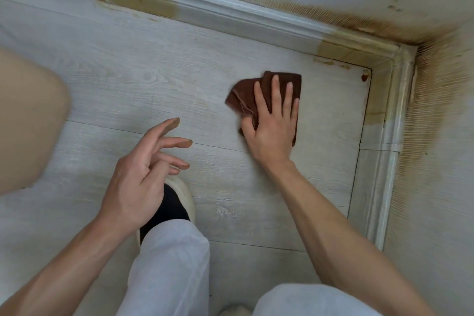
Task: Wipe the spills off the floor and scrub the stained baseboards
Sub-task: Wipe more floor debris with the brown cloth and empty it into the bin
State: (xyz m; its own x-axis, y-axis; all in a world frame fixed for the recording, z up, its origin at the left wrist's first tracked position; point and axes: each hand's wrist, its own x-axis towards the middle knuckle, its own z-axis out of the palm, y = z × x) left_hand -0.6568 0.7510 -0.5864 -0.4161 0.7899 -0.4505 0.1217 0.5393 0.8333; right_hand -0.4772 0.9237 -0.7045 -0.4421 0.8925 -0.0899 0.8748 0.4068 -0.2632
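head view: the right hand [273, 120] lies flat on a folded brown cloth [243, 95], fingers straight and slightly spread, pressing it to the pale plank floor [154, 72] near the room corner. the left hand [143, 174] hovers above the floor holding nothing, fingers loosely spread, tips stained brown. the baseboard [230, 15] along the far wall is white mid-run, tan-stained at both ends. a small reddish spot [365, 77] sits in the corner.
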